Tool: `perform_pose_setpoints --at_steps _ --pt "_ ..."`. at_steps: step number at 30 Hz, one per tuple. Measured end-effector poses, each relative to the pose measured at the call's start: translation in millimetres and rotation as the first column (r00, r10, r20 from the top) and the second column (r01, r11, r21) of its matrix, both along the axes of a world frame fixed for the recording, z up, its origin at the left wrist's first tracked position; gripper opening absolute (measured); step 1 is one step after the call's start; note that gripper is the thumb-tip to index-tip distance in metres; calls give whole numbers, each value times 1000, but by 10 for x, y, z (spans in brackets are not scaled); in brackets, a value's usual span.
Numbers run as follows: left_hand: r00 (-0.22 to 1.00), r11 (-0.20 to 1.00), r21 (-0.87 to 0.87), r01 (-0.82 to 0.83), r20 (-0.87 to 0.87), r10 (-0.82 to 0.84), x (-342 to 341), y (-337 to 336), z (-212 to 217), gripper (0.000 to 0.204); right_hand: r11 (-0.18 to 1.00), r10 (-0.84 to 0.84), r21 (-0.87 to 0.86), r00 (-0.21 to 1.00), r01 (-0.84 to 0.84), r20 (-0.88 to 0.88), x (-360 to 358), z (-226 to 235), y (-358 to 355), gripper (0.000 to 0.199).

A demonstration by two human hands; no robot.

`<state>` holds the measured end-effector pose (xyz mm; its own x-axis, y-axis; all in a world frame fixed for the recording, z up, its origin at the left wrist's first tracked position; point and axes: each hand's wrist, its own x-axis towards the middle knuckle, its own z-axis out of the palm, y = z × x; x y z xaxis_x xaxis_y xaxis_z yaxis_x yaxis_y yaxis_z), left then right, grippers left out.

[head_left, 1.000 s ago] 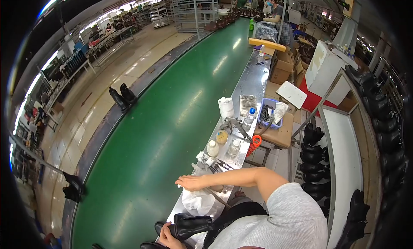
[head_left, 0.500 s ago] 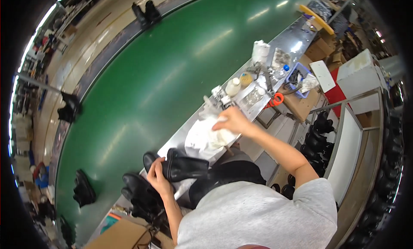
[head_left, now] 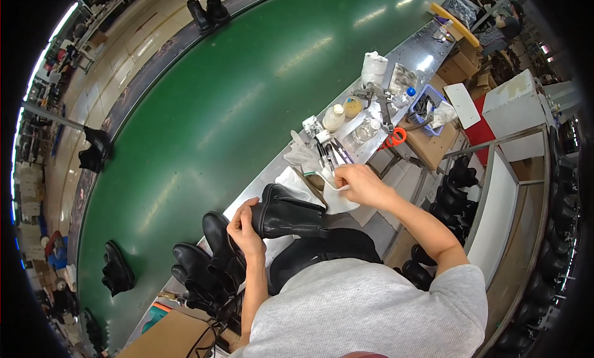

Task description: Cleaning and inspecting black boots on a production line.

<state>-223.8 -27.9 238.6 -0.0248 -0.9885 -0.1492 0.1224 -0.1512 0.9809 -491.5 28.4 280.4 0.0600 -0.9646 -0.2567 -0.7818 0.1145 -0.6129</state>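
A black leather boot [head_left: 291, 214] lies across in front of me, its toe end in the grip of my left hand [head_left: 246, 233] and its shaft pointing right. Pinched in the closed fingers of my right hand [head_left: 366, 185] is a white cloth [head_left: 339, 201], which hangs down by the boot's shaft opening. Pens and slim tools [head_left: 328, 153] stand just beyond that hand. More black boots [head_left: 213, 240] stand to the left of my left hand.
Bottles [head_left: 334, 118], a white roll [head_left: 374, 68], orange-handled scissors [head_left: 396, 137] and a blue basket [head_left: 427, 110] line the metal ledge at right. Beyond runs a green conveyor belt [head_left: 216, 123] carrying a few boots. A rack of boots [head_left: 455, 197] stands at my right, a cardboard box [head_left: 170, 336] lower left.
My right hand has moved right and toward me, drawing the white cloth along. My left hand has shifted right and up, and the boot has turned in it.
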Motion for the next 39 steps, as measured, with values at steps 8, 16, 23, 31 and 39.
perform_pose_setpoints --at_steps 8,16,23,31,39 --pt "998 1000 21 -19 -63 20 179 -61 413 29 801 -103 -583 991 134 86 -478 -555 417 16" --pt "992 990 -109 -94 77 102 510 -19 254 27 715 -536 303 217 630 816 -1039 -1199 -816 57" --pt "994 993 -50 -107 11 108 459 121 152 28 777 -431 127 374 617 821 -782 -1050 -958 37" --pt "988 989 -31 -142 63 144 259 89 181 29 635 -217 -730 965 253 146 -528 -602 -425 54" --pt "989 993 -32 -114 88 117 305 144 160 29 469 -232 -875 973 118 8 -610 -696 -367 60"
